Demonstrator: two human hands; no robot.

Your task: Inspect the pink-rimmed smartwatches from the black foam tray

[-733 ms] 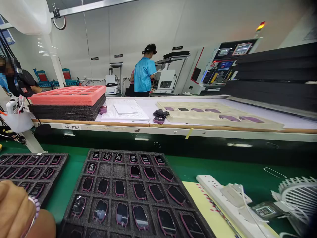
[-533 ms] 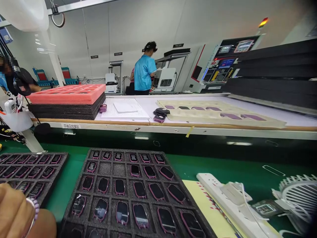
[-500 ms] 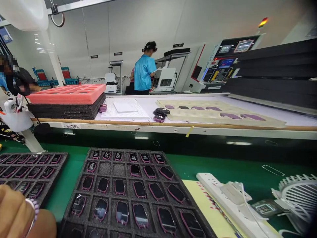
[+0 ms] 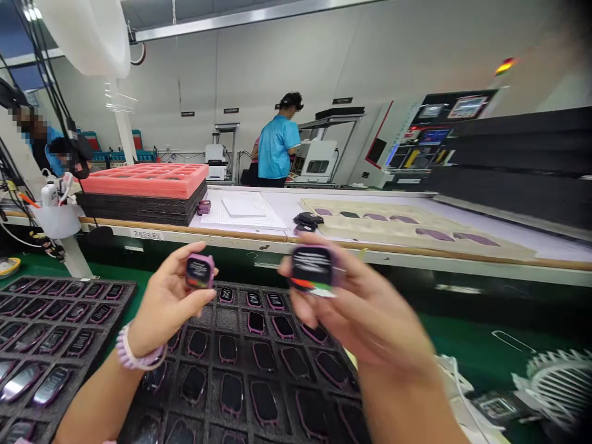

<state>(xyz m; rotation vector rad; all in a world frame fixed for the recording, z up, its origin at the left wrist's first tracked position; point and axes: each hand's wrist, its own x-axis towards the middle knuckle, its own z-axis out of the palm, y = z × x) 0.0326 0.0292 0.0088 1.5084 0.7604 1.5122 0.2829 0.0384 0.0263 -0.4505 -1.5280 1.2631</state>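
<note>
Left hand (image 4: 161, 296) has come up and right hand (image 4: 370, 302) has entered, above the grainy foam tray (image 4: 226, 318).
Fingers of left pinch one purple-framed watch (image 4: 200, 271) at eleven o'clock; right grips one glossy, rounded watch (image 4: 313, 269), blurred, near twelve.

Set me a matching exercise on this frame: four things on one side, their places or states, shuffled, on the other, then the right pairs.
Things:
1. left hand
2. coral foam tray
3. right hand
4. white papers

Places or states:
A. on top of a black foam stack
B. holding a watch, no band visible on its wrist
C. between that stack and the pale tray
D. holding a purple-framed watch, with a lilac band on its wrist

Right pairs: 1-D; 2-A; 3-B; 4-C
</note>
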